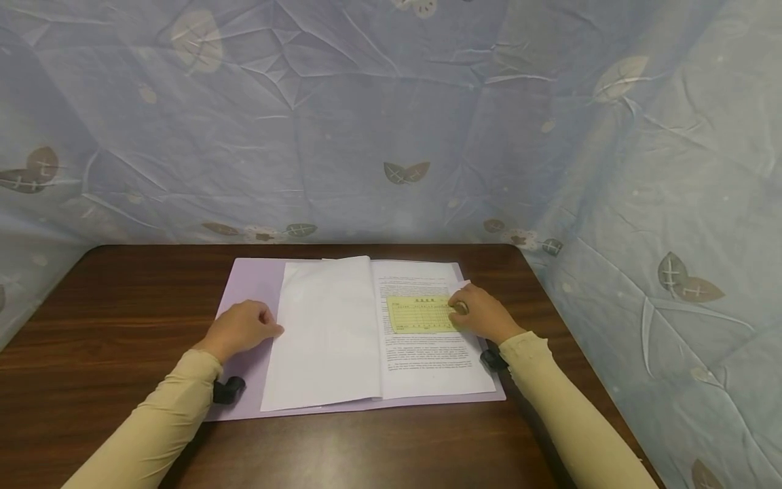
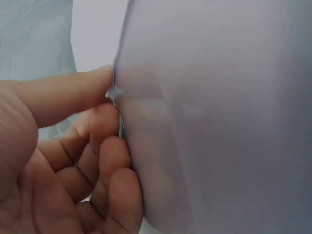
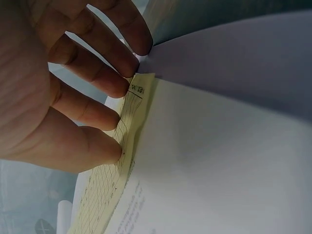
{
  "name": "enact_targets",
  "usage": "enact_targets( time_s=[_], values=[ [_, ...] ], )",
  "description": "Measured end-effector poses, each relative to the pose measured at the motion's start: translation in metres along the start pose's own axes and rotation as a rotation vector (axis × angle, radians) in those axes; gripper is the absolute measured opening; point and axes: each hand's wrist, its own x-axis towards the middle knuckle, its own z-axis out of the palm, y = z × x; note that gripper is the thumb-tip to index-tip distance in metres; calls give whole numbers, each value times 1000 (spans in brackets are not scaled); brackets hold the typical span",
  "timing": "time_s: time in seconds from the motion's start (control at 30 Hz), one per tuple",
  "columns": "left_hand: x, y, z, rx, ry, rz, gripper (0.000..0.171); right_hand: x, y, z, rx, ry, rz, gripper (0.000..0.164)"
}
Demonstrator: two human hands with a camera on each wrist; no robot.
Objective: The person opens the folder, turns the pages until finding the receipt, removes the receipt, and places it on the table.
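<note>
A lilac folder [image 1: 244, 285] lies spread on the table, with a blank white page [image 1: 324, 339] on its left side and a printed page [image 1: 427, 377] on its right. At the left edge of the blank page, my left hand [image 1: 244, 329] pinches a thin sheet edge between thumb and forefinger, as the left wrist view shows; its other fingers curl beside that edge. A yellow ruled slip [image 1: 418, 316] lies across the printed page. My right hand [image 1: 482, 312] touches the slip's right end with its fingertips, the fingers spread and fairly straight in the right wrist view.
The folder lies on a dark brown wooden table [image 1: 122, 326]. Behind and to the right hangs a pale blue leaf-patterned cloth [image 1: 342, 136]. A black wrist device [image 1: 229, 390] sits by the left sleeve and another [image 1: 493, 360] by the right.
</note>
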Motion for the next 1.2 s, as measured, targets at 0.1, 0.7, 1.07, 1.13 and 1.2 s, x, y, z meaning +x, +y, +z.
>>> enact_targets(
  time_s=[0.1,0.7,1.07,1.13,1.2],
  values=[
    [1,-2,2,3,9,12,24,-1,0,0,2,3,-2,27],
    [-1,10,10,233,-95,181,102,-1,6,3,9,11,-20,28],
    [-8,13,3,225,-138,125,106,3,5,7,41,2,-7,31],
    [-9,11,1,225,-143,116,107,4,4,8,43,4,-14,31],
    [-10,9,0,224,-148,105,107,6,2,9,49,5,-18,31]
  ],
)
